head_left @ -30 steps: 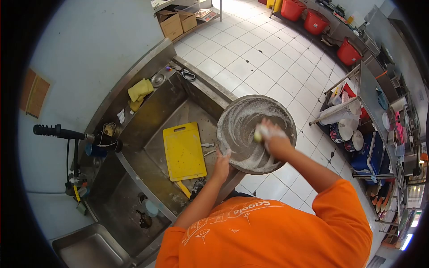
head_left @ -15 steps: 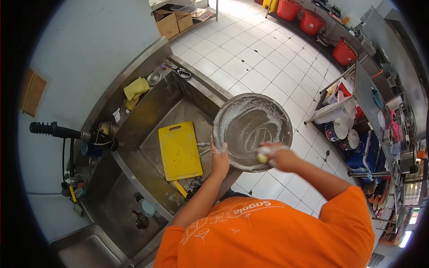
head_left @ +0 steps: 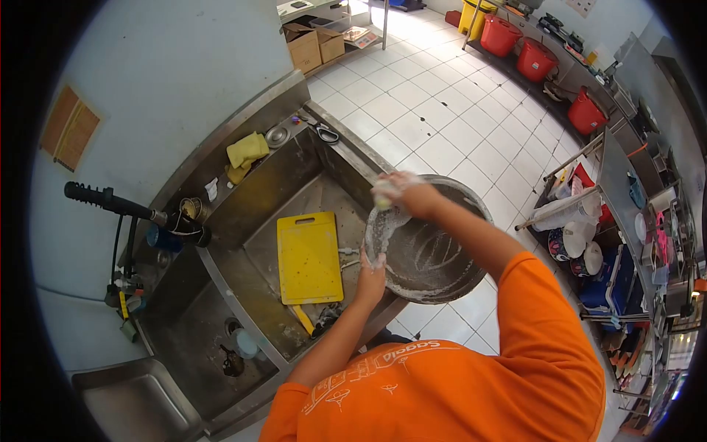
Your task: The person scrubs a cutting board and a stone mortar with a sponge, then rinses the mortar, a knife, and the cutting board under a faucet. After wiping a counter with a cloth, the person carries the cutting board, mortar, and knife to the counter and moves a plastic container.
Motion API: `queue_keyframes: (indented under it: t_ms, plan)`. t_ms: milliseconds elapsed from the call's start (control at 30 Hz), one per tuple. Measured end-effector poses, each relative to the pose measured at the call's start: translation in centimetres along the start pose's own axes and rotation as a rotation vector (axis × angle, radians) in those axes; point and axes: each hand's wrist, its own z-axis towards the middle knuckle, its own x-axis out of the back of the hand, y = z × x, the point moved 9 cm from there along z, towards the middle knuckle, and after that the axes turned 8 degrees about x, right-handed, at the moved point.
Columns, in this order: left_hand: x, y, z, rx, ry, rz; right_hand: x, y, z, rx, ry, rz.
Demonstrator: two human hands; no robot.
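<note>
- The left hand is at the near left rim of the large metal bowl; its thumb and fingers look clamped on this rim, though the part underneath is hidden.
- The right hand is at the far left part of the bowl, beyond the left fingers. Its fingers seem closed together on a small pale sponge, but blur hides their exact grip.
- White foam lies along the bowl's wall, between both hands, and some is on the left fingers. I judge that this wet film could make the rim slide out of them.
- The bowl spreads to the right of the left fingers, with tiled floor below that side. I cannot tell if the sink edge supports it. If only the left hand carries the weight, a hard push of the right fingers could tip it.
- The sponge could slip from the right fingers if they press too loosely over the rim.
- To the left of the left fingers, a yellow cutting board lies inside the sink. If the bowl slips this way, it could hit the board, and foam could drip there.
</note>
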Motion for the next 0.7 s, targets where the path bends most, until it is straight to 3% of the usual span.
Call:
queue_keyframes:
  t_ms: [67, 133, 167, 233, 300, 367, 433, 467, 500, 600, 667, 700]
  plan:
    - [0.1, 0.1, -0.1, -0.047, -0.03, -0.055, -2.0, -3.5, 2.1, 0.002, -0.022, 0.143]
    - [0.5, -0.7, -0.1, -0.018, 0.022, 0.223, -3.6, -6.8, 1.7, 0.029, -0.021, 0.147]
    - [0.8, -0.9, 0.1, -0.02, 0.022, 0.221, -3.9, -9.4, 1.3, 0.14, -0.025, 0.185]
    - [-0.5, -1.3, 0.1, -0.04, -0.221, 0.174, -3.0, -11.2, 0.9, 0.26, -0.029, 0.221]
    - [-0.2, -1.4, 0.1, -0.061, -0.112, 0.211, 1.0, -10.0, -1.1, 0.273, 0.218, 0.164]
    - [0.3, -1.4, -0.2, -0.076, 0.011, 0.245, 1.9, -3.9, -2.2, -0.093, 0.258, 0.136]
    - [-0.3, -0.1, -0.6, -0.009, -0.056, 0.214, 2.9, 1.1, -4.0, -0.437, 0.343, -0.107]
    - [-0.6, 0.7, -1.6, 0.097, -0.108, 0.166, 2.6, 1.5, -4.6, -0.485, 0.368, -0.074]
    - [-0.3, 0.8, -1.6, 0.093, -0.069, 0.15, 2.2, 1.0, -5.0, -0.524, 0.392, -0.036]
    - [-0.1, -2.4, 0.0, 0.099, -0.066, 0.131, -1.0, -4.6, -5.2, -0.355, 0.364, 0.316]
    - [0.1, -4.3, 1.8, -0.264, 0.021, 0.158, -1.0, -9.5, -6.2, -0.254, 0.251, 0.478]
    - [1.2, -2.9, 1.1, -0.259, 0.073, 0.142, -0.1, -11.5, -6.9, -0.227, 0.197, 0.505]
